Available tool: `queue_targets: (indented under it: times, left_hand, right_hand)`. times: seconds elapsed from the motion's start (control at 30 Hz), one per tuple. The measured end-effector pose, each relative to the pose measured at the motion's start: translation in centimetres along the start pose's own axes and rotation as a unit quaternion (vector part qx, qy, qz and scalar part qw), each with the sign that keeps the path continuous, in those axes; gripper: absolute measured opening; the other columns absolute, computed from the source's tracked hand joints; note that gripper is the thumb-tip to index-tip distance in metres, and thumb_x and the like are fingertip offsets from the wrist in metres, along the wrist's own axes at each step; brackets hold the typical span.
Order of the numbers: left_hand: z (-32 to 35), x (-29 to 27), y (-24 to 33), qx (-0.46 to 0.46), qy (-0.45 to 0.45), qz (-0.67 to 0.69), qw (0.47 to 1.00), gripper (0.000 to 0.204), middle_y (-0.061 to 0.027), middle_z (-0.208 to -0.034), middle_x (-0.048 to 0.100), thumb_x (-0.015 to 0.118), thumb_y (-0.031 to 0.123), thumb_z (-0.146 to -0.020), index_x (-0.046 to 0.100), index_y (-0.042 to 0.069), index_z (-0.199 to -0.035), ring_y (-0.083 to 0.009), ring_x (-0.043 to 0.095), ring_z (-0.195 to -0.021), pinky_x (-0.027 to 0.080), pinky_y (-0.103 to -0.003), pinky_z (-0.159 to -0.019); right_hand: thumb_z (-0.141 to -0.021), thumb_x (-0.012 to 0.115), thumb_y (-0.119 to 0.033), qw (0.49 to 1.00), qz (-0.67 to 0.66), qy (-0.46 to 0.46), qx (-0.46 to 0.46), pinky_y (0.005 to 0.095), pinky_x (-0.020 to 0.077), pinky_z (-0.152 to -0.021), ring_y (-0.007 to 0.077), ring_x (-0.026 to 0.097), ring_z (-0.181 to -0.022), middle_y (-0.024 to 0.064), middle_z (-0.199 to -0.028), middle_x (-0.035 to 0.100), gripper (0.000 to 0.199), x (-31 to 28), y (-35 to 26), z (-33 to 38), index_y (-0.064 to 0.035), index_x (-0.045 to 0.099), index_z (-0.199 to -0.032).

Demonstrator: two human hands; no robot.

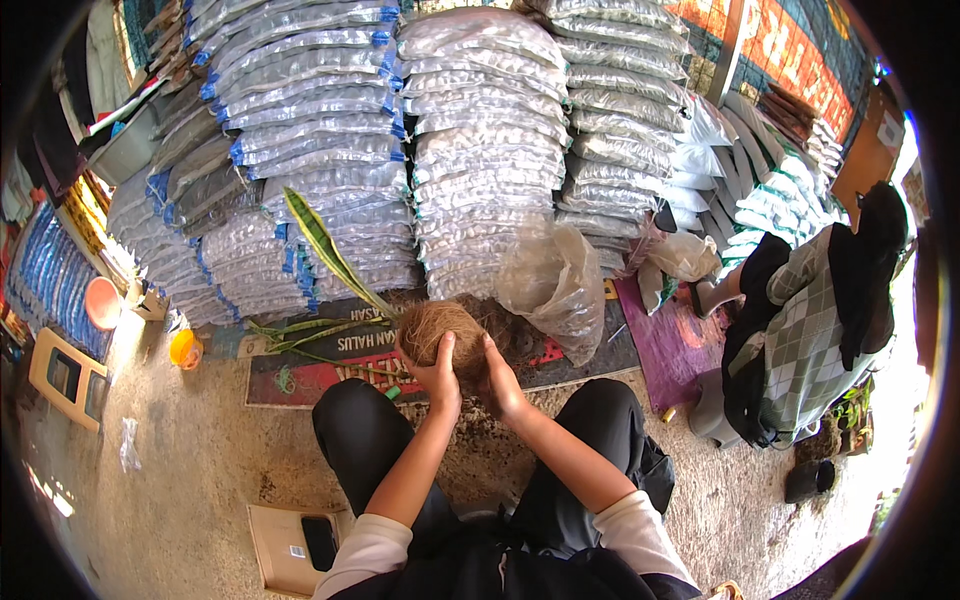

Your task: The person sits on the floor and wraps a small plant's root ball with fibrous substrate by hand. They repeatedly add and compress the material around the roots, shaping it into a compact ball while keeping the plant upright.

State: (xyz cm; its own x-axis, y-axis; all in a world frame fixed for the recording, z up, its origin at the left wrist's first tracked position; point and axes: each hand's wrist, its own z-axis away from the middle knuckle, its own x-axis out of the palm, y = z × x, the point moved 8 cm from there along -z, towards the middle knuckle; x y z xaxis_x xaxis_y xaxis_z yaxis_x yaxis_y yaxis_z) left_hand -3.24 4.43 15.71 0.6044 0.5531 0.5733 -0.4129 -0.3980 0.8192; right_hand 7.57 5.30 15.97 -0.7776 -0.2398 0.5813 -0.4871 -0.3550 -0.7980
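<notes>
Black-trousered knees (365,430) of the seated person fill the lower middle, forearms running up to both hands — left hand (437,373) and right hand (502,385) — cupped around a brown fibrous ball (440,332) of coconut-husk-like fibre with a long green striped leaf (325,245) rising from its top. Fingers of both hands are curled closed against the ball's near side, which is held just above the printed floor mat (300,378), near the mat's front edge. Risk, as I judge it: loose fibre sheds or the ball falls apart if the squeeze is uneven; the leaf could bend or snap against the stacked grey sacks (480,150) behind. Ball looks shaggy, roundish, dry. Clear plastic bag (555,285) sits just right of it — another seated person (800,330) well apart at right.
</notes>
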Motion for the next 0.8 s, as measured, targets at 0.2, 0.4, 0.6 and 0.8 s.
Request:
queue_targets:
  times: [0.2,0.4,0.6,0.8]
  left_hand:
    - [-0.7,-0.5,-1.4,-0.108,0.019,0.081,0.991,0.069,-0.0117,-0.124,0.043,0.068,0.029,-0.077,0.032,0.006,-0.131,-0.0256,0.044,-0.115,0.038,-0.040,-0.095]
    - [-1.1,2.1,-0.2,-0.242,-0.132,0.222,0.935,0.057,-0.0101,-0.119,0.050,0.049,0.050,-0.084,0.045,0.008,-0.123,-0.0245,0.052,-0.108,0.045,-0.043,-0.089]
    - [-1.1,2.9,1.1,-0.288,-0.206,0.302,0.885,0.052,-0.0105,-0.117,0.054,0.037,0.049,-0.090,0.047,0.009,-0.122,-0.0256,0.055,-0.104,0.048,-0.043,-0.086]
    - [0.5,3.8,1.2,-0.344,-0.251,0.284,0.859,0.053,-0.0099,-0.119,0.054,0.035,0.048,-0.092,0.048,0.008,-0.123,-0.0252,0.055,-0.106,0.048,-0.042,-0.087]
  right_hand:
    - [-0.095,0.033,-0.044,0.997,-0.024,0.022,0.073,0.0357,0.0264,-0.104,0.0250,0.033,-0.127,0.0111,-0.140,0.033,0.057,-1.6,-1.6,-0.3,-0.0035,0.032,-0.136]
    - [-0.087,0.047,-0.013,0.834,0.411,0.113,-0.351,0.0315,0.0383,-0.091,0.0216,0.047,-0.108,0.0098,-0.128,0.041,0.044,-1.5,-10.3,1.8,-0.0025,0.039,-0.129]
    - [-0.059,0.071,-0.013,0.716,0.580,-0.045,-0.387,0.0428,0.0291,-0.103,0.0378,0.033,-0.125,0.0197,-0.138,0.030,0.085,3.8,-10.8,4.2,-0.0062,0.033,-0.135]
    - [-0.052,0.080,-0.018,0.691,0.586,-0.094,-0.412,0.0418,0.0304,-0.103,0.0353,0.032,-0.127,0.0185,-0.141,0.027,0.100,4.7,-10.2,4.0,-0.0093,0.030,-0.139]
